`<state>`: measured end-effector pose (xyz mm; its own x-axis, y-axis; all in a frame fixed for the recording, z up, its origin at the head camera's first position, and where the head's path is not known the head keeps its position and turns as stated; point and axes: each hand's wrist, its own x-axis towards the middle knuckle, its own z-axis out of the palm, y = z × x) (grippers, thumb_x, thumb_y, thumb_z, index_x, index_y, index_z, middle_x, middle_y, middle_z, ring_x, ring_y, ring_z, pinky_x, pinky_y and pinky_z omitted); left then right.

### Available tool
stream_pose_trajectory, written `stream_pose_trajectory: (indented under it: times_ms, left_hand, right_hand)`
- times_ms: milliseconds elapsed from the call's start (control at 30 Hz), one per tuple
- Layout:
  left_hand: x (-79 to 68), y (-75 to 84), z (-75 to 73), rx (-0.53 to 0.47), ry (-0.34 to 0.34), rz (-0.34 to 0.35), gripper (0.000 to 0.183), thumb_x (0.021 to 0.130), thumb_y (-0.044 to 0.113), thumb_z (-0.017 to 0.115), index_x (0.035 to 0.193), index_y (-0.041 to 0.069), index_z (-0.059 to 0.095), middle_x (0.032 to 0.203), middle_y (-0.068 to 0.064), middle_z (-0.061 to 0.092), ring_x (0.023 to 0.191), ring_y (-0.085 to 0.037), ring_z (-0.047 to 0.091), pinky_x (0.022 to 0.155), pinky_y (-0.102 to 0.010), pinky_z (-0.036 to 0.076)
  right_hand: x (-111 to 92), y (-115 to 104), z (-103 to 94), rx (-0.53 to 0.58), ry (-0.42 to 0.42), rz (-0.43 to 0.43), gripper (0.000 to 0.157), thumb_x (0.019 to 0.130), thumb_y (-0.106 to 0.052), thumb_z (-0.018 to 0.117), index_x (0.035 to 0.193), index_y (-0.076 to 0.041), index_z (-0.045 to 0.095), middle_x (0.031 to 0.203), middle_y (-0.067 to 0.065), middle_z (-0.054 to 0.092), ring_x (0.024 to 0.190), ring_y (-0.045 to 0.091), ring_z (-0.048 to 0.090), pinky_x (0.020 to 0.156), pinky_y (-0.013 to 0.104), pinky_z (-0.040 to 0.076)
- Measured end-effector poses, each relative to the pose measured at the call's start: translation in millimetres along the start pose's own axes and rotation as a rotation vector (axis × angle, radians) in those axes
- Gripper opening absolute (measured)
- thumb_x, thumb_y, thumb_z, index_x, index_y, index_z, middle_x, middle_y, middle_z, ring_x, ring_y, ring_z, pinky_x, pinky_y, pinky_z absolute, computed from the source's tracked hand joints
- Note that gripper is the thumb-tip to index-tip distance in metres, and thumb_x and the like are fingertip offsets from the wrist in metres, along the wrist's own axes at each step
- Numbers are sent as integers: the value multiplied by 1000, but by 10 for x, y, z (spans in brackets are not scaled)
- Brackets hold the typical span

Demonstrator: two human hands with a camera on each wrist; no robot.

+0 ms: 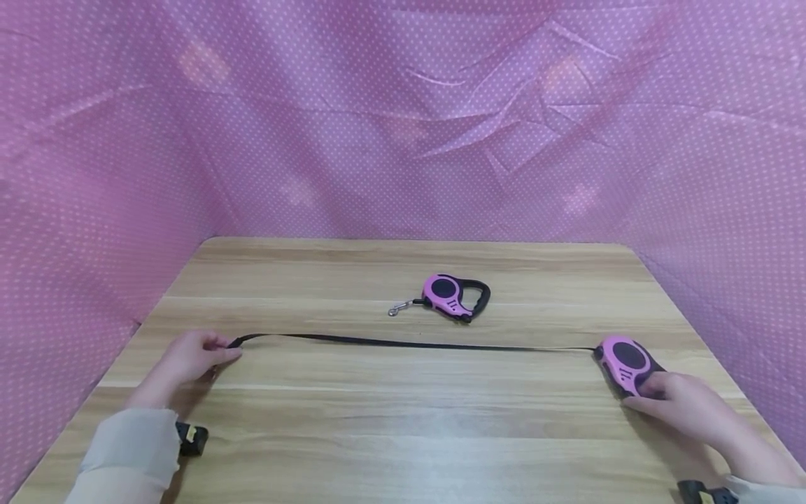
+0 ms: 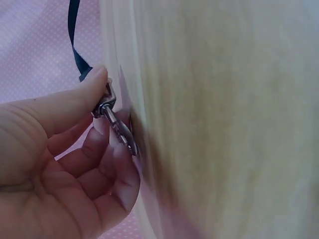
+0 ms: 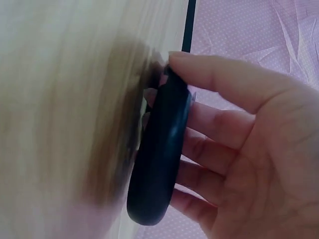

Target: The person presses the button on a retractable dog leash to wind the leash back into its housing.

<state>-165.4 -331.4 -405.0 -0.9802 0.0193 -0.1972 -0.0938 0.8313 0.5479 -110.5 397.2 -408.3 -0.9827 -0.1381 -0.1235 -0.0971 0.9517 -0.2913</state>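
At the table's left side my left hand [image 1: 195, 357] pinches the clip end of a black leash strap [image 1: 403, 344]. The left wrist view shows the metal snap clip [image 2: 118, 127] lying along the curled fingers, with the thumb on the strap end. Over at the right, my right hand [image 1: 683, 406] grips a pink and black retractable leash [image 1: 623, 364] by its black handle [image 3: 162, 149]. The strap runs from this case across to the left hand, nearly straight. A second pink and black retractable leash [image 1: 446, 294] lies behind the strap, its metal clip [image 1: 400, 309] pointing left.
Both hands are over a wood-grain table [image 1: 403, 420] with rounded far corners. A pink polka-dot cloth [image 1: 403, 126] hangs behind it and at both sides. A small black device [image 1: 192, 439] is worn on the left wrist, another [image 1: 706, 492] on the right.
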Motion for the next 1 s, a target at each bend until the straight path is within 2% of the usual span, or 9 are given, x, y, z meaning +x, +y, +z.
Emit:
stream_pose_trajectory:
  times_ms: [100,267,433,533,633,700,833,933,1000]
  left_hand:
    - [-21,28,-7,-11,3,-6,40,93,31,68,106,-7,65,91,-12,71,83,-22,63,74,-41,53]
    - [-38,68,-6,-53,9,-7,38,94,31,67,105,-6,67,84,-5,72,76,-17,62,68,-31,50]
    - [-45,97,-4,-70,23,-17,46,97,37,63,115,-6,64,85,-3,72,77,-15,62,71,-32,50]
    - [-45,106,0,-61,52,-16,51,97,40,62,120,-5,62,90,-7,73,81,-18,63,72,-33,50]
    - [-40,120,9,-62,99,-8,53,96,42,63,121,-4,62,97,-15,73,86,-23,64,69,-31,50]
    - [-46,140,10,-65,123,-7,54,96,43,63,122,-3,62,105,-20,71,92,-28,64,70,-31,51]
    - [-60,190,20,-76,165,9,57,96,46,62,124,-3,62,115,-27,67,101,-37,63,77,-42,53]
    - [-62,233,30,-92,188,10,59,96,48,60,125,-3,61,120,-29,65,106,-41,61,84,-51,51]
    - [-57,265,38,-94,209,17,58,97,47,59,125,-3,61,121,-30,64,108,-42,61,86,-52,50]
  right_hand:
    - [11,-27,-15,44,-47,13,23,91,-34,69,80,-14,68,73,-5,61,67,9,46,61,24,38]
    - [-1,-71,-36,143,-90,11,29,100,-30,57,78,-11,61,67,-4,54,61,6,41,55,23,35]
    - [-16,-123,-34,188,-54,-9,36,103,-29,49,72,-11,50,62,-7,46,56,5,38,52,24,34]
    - [1,-161,-41,171,-35,28,42,103,-35,49,69,-11,49,60,-6,41,55,7,37,52,25,32]
    - [28,-180,-60,155,-40,86,48,103,-44,47,68,-11,53,59,-4,42,56,10,38,52,25,32]
    - [51,-184,-92,139,-44,123,52,102,-50,45,70,-11,59,61,-2,49,58,12,42,53,26,33]
    - [100,-170,-188,112,-29,149,58,103,-53,38,83,-10,71,74,5,64,66,18,50,56,30,35]
    - [118,-197,-257,118,-8,175,62,102,-59,35,97,-11,74,84,8,69,75,22,56,59,31,37]
    - [124,-230,-287,129,8,198,65,99,-64,36,92,-11,73,77,8,65,76,22,56,60,30,37]
